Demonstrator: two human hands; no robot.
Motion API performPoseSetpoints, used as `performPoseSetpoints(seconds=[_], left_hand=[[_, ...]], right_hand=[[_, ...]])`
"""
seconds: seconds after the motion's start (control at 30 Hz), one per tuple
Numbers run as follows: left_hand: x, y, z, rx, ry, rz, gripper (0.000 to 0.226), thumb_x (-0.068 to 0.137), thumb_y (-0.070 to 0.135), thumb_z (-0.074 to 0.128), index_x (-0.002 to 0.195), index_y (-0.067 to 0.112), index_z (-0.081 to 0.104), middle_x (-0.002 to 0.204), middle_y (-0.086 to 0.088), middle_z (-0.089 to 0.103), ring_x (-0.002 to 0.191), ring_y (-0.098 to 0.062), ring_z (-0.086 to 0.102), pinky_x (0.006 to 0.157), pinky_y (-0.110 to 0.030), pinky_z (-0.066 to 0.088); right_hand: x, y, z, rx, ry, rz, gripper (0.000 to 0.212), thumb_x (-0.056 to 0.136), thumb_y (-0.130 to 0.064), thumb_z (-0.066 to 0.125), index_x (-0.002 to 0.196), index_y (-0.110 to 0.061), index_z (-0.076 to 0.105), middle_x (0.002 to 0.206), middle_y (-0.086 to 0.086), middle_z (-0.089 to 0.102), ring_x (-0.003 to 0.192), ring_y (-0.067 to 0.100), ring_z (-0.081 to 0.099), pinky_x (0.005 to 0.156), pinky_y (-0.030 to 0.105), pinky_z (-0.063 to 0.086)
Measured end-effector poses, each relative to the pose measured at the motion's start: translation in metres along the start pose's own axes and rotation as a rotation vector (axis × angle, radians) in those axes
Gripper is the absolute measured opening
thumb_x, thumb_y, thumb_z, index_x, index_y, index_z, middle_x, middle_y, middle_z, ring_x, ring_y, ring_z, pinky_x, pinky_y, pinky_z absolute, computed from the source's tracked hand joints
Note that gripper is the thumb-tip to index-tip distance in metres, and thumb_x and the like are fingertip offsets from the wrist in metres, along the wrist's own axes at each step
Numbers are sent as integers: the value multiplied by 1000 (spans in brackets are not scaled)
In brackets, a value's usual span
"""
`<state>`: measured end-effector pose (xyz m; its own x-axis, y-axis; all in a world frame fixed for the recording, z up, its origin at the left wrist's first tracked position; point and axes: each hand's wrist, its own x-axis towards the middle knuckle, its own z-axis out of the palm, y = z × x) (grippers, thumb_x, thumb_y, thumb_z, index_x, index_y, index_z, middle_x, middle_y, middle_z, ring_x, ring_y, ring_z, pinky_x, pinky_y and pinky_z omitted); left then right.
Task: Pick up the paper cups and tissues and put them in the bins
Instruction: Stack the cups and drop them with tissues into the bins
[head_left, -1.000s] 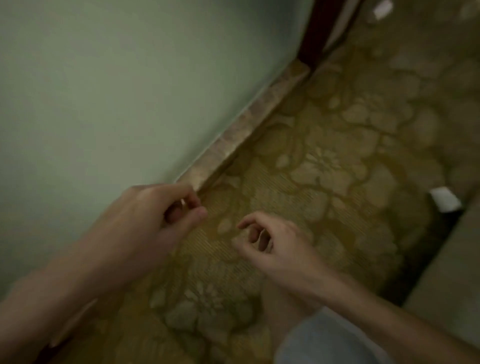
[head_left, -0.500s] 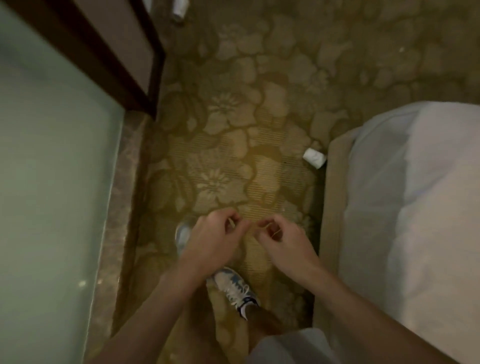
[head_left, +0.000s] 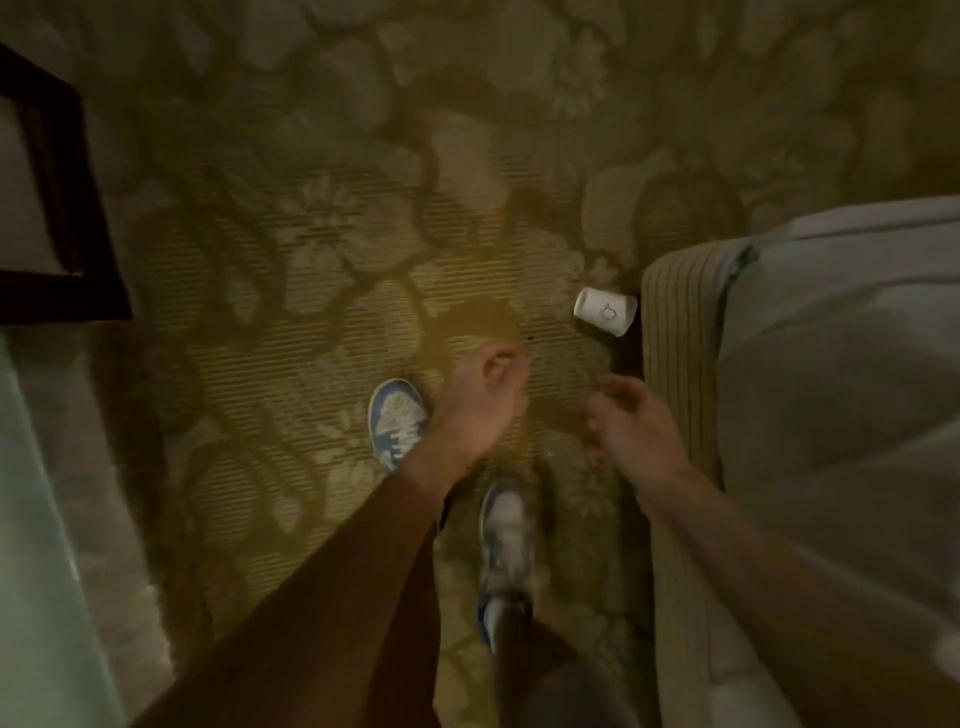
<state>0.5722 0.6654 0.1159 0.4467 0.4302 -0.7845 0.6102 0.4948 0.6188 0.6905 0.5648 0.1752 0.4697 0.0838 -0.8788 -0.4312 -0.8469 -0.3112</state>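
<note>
Step in hand: approach to paper cup, which lies on its side on carpet, just beside bed corner. Hands: left hand and right hand both loosely curled, nothing visible in either (bins, tissues out of view). Next, likely: stoop, right hand reaches, light grip round cup wall

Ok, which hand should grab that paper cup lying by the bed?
Right. The right hand hangs empty beside the bed base, and the paper cup lies on its side on the carpet just ahead of it. The left hand, also empty, is farther off, near the blue shoe.
</note>
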Motion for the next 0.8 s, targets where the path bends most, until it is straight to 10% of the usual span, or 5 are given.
performPoseSetpoints(seconds=[0.27, 0.43, 0.53, 0.8], left_hand=[[158, -36, 70, 121, -100, -63, 11, 91, 31, 61, 81, 35, 63, 86, 7, 69, 75, -14, 65, 71, -32, 56], [216, -53, 110, 147, -201, -95, 28, 95, 24, 56, 122, 22, 64, 100, -4, 68, 76, -9, 65, 69, -24, 55], [241, -57, 129, 177, -234, -111, 40, 96, 23, 52, 135, 29, 53, 93, 4, 61, 66, -4, 57, 51, -20, 45], [259, -62, 127, 153, -304, -143, 31, 99, 23, 50, 129, 28, 56, 110, 9, 64, 90, -10, 59, 66, -25, 46]], right_hand=[[146, 23, 19, 382, 15, 282, 76, 93, 4, 47, 151, -33, 17, 88, 9, 63, 64, 16, 56, 57, 29, 46], [235, 30, 8, 635, 85, 303, 72, 94, 8, 39, 149, -35, 19, 93, 13, 57, 60, 14, 47, 78, 30, 48], [266, 35, 4, 670, 81, 251, 55, 94, 7, 39, 140, -23, 34, 88, 12, 55, 58, 13, 45, 64, 28, 45], [288, 38, 12, 595, 161, 279, 28, 102, -24, 47, 129, -15, 48, 96, 11, 63, 70, 16, 58, 69, 35, 46]])
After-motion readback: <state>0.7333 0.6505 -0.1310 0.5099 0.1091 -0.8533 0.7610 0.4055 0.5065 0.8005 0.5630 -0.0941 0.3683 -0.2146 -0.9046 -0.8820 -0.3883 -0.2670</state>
